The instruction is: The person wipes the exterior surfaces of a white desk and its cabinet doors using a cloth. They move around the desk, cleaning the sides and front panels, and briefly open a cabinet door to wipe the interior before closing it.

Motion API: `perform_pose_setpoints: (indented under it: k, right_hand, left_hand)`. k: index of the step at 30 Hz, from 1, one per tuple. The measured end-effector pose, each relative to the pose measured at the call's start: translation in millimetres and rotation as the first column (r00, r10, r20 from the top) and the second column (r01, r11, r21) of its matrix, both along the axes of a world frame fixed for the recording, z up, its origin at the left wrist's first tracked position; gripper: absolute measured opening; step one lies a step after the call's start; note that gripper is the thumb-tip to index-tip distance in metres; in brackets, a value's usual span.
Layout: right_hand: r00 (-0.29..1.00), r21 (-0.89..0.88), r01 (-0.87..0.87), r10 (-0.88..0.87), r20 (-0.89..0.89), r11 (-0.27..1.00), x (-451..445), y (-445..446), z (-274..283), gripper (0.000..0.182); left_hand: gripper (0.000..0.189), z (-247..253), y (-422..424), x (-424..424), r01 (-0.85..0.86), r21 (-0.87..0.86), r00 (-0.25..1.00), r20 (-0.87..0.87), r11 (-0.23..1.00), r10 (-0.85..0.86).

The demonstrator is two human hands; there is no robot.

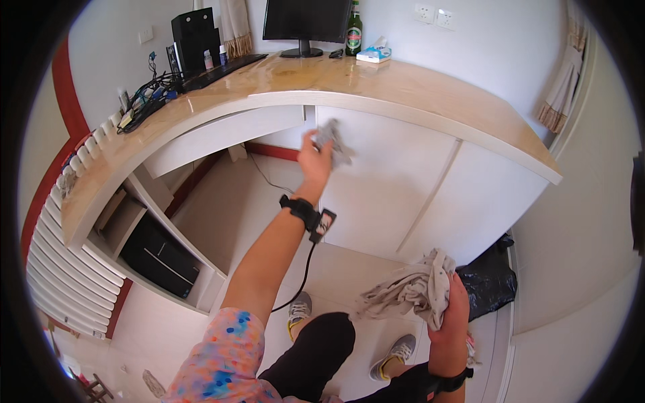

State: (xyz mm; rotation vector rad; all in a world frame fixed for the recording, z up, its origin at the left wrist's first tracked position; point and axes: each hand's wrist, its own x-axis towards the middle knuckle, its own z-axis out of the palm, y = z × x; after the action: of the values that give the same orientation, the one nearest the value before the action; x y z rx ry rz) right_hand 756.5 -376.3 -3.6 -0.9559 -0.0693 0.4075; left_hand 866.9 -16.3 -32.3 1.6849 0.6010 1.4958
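Observation:
My left hand grips a small grey cloth, blurred, in front of the upper left of the white cabinet door under the desktop; whether the cloth touches the door I cannot tell. Lower right, my right hand holds a larger bunched pale cloth with small dark spots. Its loose end hangs to the left above the floor tiles. A black strap with a small cabled device sits on my left wrist.
The curved wooden desk carries a monitor, green bottle, tissue box, keyboard and tangled cables. A computer tower stands in the left compartment, beside a white radiator. A black plastic bag lies right.

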Motion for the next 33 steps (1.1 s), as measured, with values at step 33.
perform_pose_setpoints:
  k: [33]
  right_hand:
    - [0.953, 0.034, -0.024, 0.034, -0.300, 0.999, -30.1, 38.1, -30.3, 0.020]
  left_hand:
    - [0.026, 33.9, -57.9, 66.6, 0.241, 0.872, 0.970, -0.233, 0.426, -0.072]
